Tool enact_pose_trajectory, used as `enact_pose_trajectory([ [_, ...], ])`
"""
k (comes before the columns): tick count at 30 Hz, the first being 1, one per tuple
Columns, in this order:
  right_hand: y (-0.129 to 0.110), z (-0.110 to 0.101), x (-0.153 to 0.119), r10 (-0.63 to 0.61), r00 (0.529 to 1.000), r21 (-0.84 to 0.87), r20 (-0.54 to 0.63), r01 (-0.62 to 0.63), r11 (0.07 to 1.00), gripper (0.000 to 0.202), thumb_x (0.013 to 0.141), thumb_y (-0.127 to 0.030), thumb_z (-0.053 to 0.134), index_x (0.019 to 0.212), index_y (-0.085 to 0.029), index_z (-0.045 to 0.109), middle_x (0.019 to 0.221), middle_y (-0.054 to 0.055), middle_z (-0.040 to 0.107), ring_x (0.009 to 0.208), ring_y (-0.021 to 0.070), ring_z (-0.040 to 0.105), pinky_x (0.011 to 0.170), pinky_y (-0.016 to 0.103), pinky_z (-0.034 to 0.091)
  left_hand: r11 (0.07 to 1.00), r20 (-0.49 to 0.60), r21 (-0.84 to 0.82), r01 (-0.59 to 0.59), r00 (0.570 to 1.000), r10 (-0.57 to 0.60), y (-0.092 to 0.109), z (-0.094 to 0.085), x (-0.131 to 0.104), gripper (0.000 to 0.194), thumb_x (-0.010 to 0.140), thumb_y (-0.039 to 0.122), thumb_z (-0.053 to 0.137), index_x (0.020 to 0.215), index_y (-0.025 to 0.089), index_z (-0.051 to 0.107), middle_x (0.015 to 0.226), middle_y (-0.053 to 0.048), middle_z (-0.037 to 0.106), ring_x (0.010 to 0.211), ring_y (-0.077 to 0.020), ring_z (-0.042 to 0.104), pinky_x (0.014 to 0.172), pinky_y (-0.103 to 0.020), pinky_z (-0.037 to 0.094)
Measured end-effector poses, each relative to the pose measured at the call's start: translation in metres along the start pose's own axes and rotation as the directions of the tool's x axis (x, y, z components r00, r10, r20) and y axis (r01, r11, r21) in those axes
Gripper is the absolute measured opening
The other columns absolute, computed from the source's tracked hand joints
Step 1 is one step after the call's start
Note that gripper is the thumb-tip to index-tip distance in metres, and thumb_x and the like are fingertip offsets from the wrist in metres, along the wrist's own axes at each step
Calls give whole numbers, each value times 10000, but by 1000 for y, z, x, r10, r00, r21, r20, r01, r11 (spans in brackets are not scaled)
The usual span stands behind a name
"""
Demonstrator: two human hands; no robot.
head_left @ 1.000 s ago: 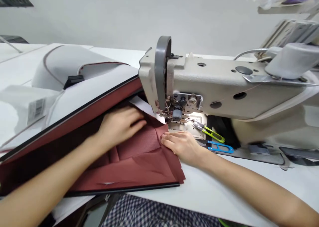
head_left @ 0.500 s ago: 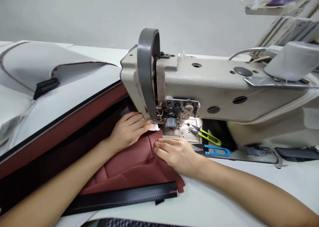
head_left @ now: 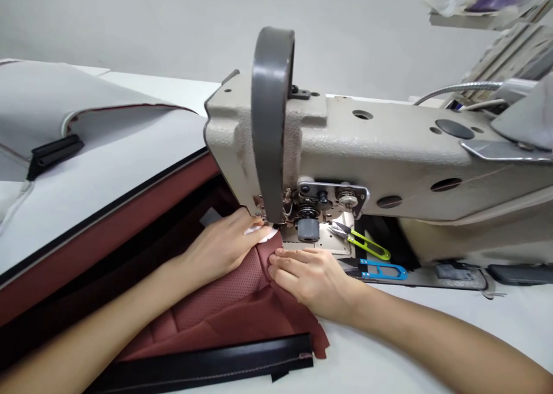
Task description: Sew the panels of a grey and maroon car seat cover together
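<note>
A dark red upholstery panel [head_left: 233, 287], partly perforated, lies folded in front of the sewing machine [head_left: 345, 135]. Its far corner reaches the presser foot area, where a small white piece [head_left: 264, 234] shows at the edge. My left hand [head_left: 228, 238] is closed on the panel's upper left edge, beside that white piece; some of its fingertips are hidden. On the right edge, just below the machine head, my right hand [head_left: 306, 276] has its fingers curled together on the red material. A black stitched strip [head_left: 216, 365] runs along the panel's near side.
Yellow-green thread snips [head_left: 369, 244] and blue thread snips [head_left: 382, 269] lie right of the needle area. A large white-backed cover [head_left: 121, 146] with a black clip-like strip [head_left: 56, 155] spreads over the table's left. A thread cone [head_left: 529, 117] stands on the machine.
The view has shifted closer, so the machine looks larger. My left hand has turned slightly, its fingers now more bent beside the white piece. My right hand keeps its place on the panel.
</note>
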State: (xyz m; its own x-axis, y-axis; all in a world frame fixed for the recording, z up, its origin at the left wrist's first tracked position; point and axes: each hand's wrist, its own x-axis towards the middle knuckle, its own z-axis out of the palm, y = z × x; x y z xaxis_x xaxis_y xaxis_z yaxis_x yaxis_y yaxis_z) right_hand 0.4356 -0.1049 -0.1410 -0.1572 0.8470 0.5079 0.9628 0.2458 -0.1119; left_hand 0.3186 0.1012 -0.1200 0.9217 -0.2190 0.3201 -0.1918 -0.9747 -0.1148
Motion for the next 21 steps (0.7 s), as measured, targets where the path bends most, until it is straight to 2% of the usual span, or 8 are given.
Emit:
enact_pose_trajectory([
  [3,2,1,-1,24,999,0,21,-24,1000,199,995,-126,485,922,-163,666,1044,54,737,968,142,685,794,227,541,994,9,-109,-10,1000,11,11,-4,6,324,858,-15,421,1002,169,646,874,-56,626,781,-176,563,624,-256,421],
  [6,5,1,-1,46,998,19,38,-47,999,162,994,-159,514,927,-175,661,1023,50,736,961,135,683,761,212,532,952,54,-285,110,994,-98,24,-3,12,256,856,-19,427,818,160,605,773,-19,584,733,-150,548,641,-250,414],
  [9,7,0,-1,51,998,38,41,-53,998,164,992,-154,513,917,-179,657,981,39,739,940,130,684,762,208,530,888,143,-406,214,975,-170,30,2,13,249,860,-9,419,801,164,587,821,-7,591,765,-141,556,686,-248,429],
  [11,7,-2,0,56,997,49,49,-59,997,171,989,-136,508,913,-178,655,962,34,740,915,126,686,751,206,530,894,198,-380,238,965,-173,31,4,13,258,839,-18,419,823,170,596,858,-13,602,801,-160,562,687,-265,428],
  [14,6,-4,2,68,996,66,59,-71,995,177,987,-126,502,918,-175,657,964,32,740,911,126,689,765,208,535,937,221,-284,202,965,-141,31,5,12,250,818,-23,441,829,172,597,856,-27,603,810,-186,558,651,-286,414],
  [21,11,-2,1,107,992,51,69,-110,993,169,981,-125,505,1004,-169,666,1077,60,730,1068,155,666,863,231,547,983,96,-157,93,992,-78,25,12,12,142,837,33,516,848,160,579,821,-46,588,787,-199,548,608,-287,417],
])
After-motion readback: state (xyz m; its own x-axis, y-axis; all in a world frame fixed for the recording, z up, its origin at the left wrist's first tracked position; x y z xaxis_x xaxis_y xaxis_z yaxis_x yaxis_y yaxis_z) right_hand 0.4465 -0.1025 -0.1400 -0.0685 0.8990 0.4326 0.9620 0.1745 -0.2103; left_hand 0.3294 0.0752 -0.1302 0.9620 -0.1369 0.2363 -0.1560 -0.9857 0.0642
